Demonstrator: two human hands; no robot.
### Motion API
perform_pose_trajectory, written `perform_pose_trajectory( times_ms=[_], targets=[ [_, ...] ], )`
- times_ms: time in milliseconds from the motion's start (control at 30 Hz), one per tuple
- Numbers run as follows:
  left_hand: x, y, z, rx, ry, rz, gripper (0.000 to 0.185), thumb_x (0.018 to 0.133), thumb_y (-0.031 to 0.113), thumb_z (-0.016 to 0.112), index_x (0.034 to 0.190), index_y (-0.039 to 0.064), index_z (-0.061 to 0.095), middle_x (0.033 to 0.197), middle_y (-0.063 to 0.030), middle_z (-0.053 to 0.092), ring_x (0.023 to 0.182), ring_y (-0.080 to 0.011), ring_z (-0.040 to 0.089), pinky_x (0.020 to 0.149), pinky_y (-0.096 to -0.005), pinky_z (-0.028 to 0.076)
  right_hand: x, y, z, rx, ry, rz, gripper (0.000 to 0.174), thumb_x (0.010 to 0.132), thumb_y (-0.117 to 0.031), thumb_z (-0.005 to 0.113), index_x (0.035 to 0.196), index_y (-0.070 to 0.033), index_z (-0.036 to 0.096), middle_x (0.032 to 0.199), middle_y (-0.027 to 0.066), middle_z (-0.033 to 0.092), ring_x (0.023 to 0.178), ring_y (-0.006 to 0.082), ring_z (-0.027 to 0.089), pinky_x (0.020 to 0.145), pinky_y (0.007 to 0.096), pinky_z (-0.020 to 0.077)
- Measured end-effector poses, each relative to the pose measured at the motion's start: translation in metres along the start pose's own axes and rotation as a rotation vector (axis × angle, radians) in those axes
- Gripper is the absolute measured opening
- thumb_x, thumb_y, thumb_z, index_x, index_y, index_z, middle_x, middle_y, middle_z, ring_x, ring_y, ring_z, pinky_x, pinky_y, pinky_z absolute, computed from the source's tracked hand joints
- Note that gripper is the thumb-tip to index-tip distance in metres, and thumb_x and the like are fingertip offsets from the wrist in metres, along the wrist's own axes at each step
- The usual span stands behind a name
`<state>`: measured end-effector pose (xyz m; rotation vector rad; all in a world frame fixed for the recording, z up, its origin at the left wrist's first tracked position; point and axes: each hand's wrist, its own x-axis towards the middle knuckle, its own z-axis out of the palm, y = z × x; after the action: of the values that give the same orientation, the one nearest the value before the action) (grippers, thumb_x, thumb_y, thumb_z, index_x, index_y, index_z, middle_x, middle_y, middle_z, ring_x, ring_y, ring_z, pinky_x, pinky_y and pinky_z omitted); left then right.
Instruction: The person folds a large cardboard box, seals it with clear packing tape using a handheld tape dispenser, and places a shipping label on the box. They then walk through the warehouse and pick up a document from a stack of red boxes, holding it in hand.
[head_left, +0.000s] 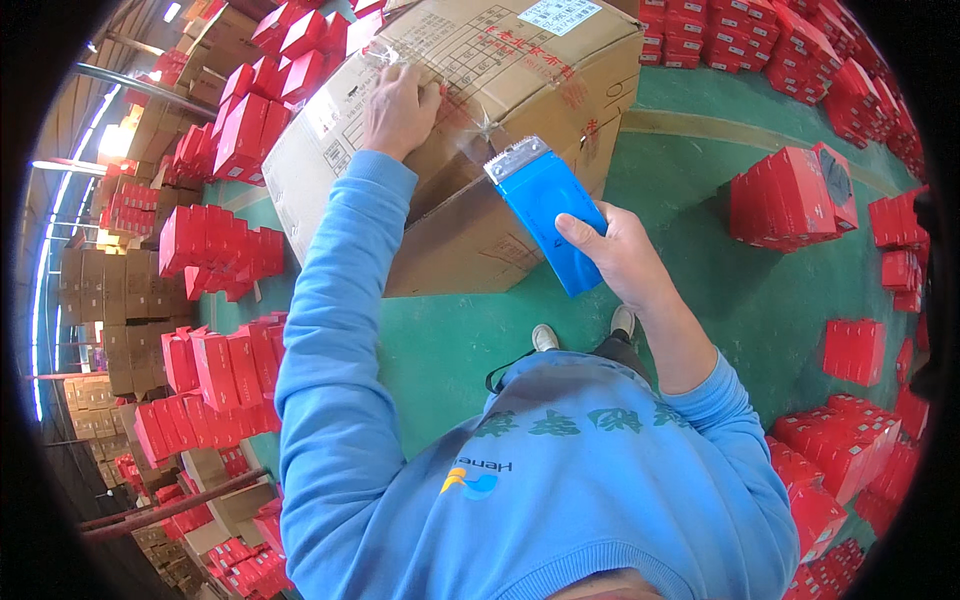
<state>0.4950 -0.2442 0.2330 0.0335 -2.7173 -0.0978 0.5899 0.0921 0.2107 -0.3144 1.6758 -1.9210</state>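
Note:
A large brown cardboard carton (457, 262) stands before me, bearing printed writing, red marks and a white label (559, 15). My left hand (401, 109) rests on its upper face with the fingers curled; whether they pinch anything is hidden. Crumpled clear tape (384, 56) glints by those fingertips. In my right hand (626, 251) is a blue tape dispenser (551, 214), its serrated metal blade (517, 159) close to the carton's edge. Shiny clear tape (484, 133) lies on the cardboard just beyond the blade. A dark gap shows beside a flap below my left wrist.
Stacks of red shoeboxes (232, 360) line the left side. More red boxes (784, 199) stand on the green floor (675, 300) at right, with others (840, 450) lower down. Brown cartons (124, 285) are piled at far left, near a metal pole (146, 88).

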Motion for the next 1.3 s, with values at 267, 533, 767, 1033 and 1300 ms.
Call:
perform_pose_trajectory(
  times_ms=[267,533,767,1033,1300],
  targets=[
    [0.017,-0.018,0.021,0.093,-0.217,-0.084,0.064,0.1,0.046,0.049,0.15,0.006,0.04,0.153,-0.0247,0.04,0.143,-0.0396,0.036,0.118,-0.0473,0.028,0.001,0.001,-0.002,0.044,0.027,0.033,0.059,0.089,-0.044,0.074,0.115,0.008,0.063,0.099,0.0107,0.069,0.086,0.0127,0.065,0.076,0.0285,0.0542],
    [-0.041,0.045,-0.069,-0.426,-0.552,0.185,0.082,0.078,0.019,0.076,0.151,0.007,0.041,0.153,-0.0196,0.043,0.145,-0.0348,0.037,0.119,-0.0455,0.03,0.003,0.003,-0.01,0.036,-0.032,0.029,0.06,0.09,-0.044,0.074,0.117,0.008,0.061,0.099,0.01,0.069,0.085,0.012,0.064,0.075,0.0281,0.0539],
    [-0.053,0.034,-0.04,-0.173,-0.298,0.264,0.101,0.063,0.034,0.09,0.151,0.016,0.044,0.154,-0.0204,0.04,0.138,-0.0419,0.042,0.114,-0.0466,0.038,0.008,0.055,-0.007,-0.177,0.065,-0.089,0.068,0.085,-0.049,0.078,0.12,0.007,0.06,0.102,0.0137,0.07,0.087,0.0177,0.066,0.079,0.0326,0.0543],
    [-0.037,0.045,-0.038,0.102,-0.338,0.711,0.068,0.074,0.028,0.079,0.138,0.032,0.058,0.154,-0.0109,0.04,0.14,-0.0337,0.04,0.115,-0.0471,0.037,0.034,0.156,-0.012,-0.113,0.13,-0.001,0.056,0.083,-0.038,0.08,0.115,0.005,0.064,0.094,0.0151,0.071,0.085,0.0184,0.067,0.076,0.035,0.0552],
    [-0.036,0.041,-0.033,0.078,-0.462,0.584,0.057,0.081,0.024,0.076,0.136,0.029,0.062,0.157,-0.0134,0.035,0.139,-0.0358,0.042,0.113,-0.0451,0.04,0.04,0.252,-0.04,-0.373,0.221,0.277,0.057,0.081,-0.044,0.077,0.11,0.004,0.068,0.092,0.0204,0.072,0.082,0.0262,0.072,0.073,0.0375,0.0561]
  ],
)
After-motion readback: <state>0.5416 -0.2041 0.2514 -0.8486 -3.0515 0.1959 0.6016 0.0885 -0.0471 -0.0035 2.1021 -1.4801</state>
